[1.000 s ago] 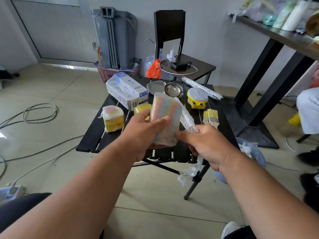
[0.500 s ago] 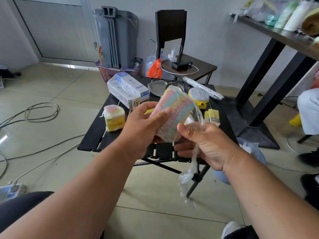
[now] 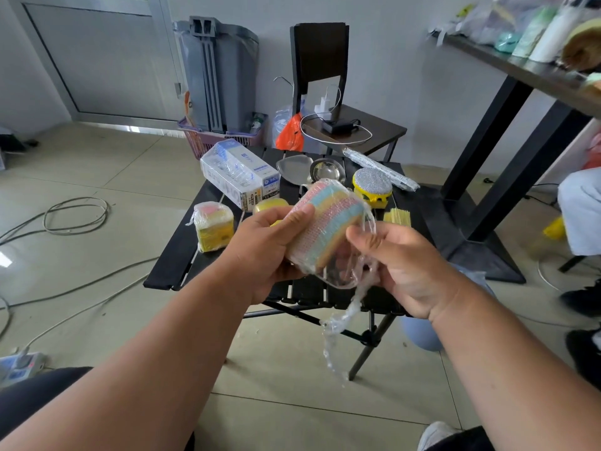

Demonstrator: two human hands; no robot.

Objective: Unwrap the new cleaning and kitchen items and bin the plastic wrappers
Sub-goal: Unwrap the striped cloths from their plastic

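The sponge pack (image 3: 327,222) looked coarse and knitted under clear, glossy, crinkled plastic film (image 3: 341,317). Behind it the bowl (image 3: 326,171) was shiny metal – the round scrubber (image 3: 372,181) glittery and rough – on a matt black table (image 3: 175,268).

Pastel striped sponge stack (image 3: 328,222), pink/blue/yellow bands, held mid-air above the desk's (image 3: 169,271) near edge, tilted with its top toward 1 o'clock. Clear plastic wrapper (image 3: 344,307) half peeled: loose around the stack's lower end, a twisted tail hanging toward 6 o'clock. Left hand (image 3: 260,252) grips the stack, thumb on top; right hand (image 3: 406,265) pinches the wrapper at 4 o'clock of the stack. Still wrapped on the desk: yellow-pink sponge pack (image 3: 213,227) at 9 o'clock of the stack, white box in film (image 3: 239,175) at 11 o'clock, long wrapped item (image 3: 380,169) at 1 o'clock. Silver-topped yellow scrubber (image 3: 372,187) at 2 o'clock; wrapping cannot tell.
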